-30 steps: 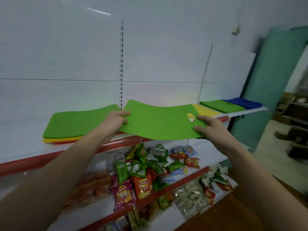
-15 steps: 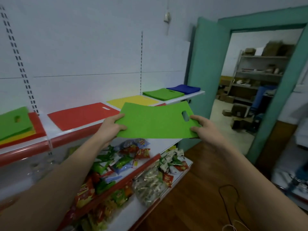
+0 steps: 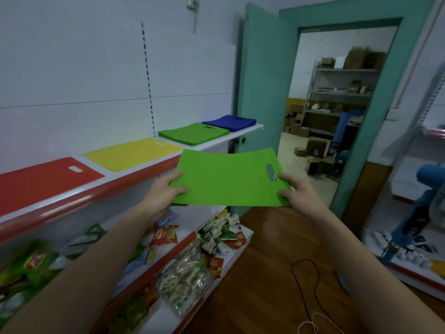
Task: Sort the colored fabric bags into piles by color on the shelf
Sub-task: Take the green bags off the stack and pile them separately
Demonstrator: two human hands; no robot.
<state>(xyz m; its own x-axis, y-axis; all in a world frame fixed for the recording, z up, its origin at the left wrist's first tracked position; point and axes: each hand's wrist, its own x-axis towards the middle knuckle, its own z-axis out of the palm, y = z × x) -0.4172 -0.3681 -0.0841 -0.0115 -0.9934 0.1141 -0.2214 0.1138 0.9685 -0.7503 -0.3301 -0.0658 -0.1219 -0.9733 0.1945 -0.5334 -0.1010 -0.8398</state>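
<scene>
A flat bright green fabric bag (image 3: 226, 179) with a cut-out handle hangs in the air in front of the shelf. My left hand (image 3: 163, 191) grips its left edge and my right hand (image 3: 295, 189) grips its right edge by the handle hole. On the top shelf (image 3: 72, 201) lie a red bag (image 3: 43, 179), a yellow bag (image 3: 132, 153), a green pile (image 3: 192, 133) and a blue pile (image 3: 228, 122), left to right. The held bag is short of the green pile, lower and nearer to me.
Lower shelves hold snack packets (image 3: 183, 276). A teal door (image 3: 262, 92) stands open onto a storeroom with metal racks (image 3: 342, 92). A black cable (image 3: 305, 285) lies on the wooden floor. A blue fan (image 3: 428, 208) stands at right.
My view has swung right along the shelf. The green bag, held in both hands, has left the mixed stack at the left and travelled toward the green pile.
</scene>
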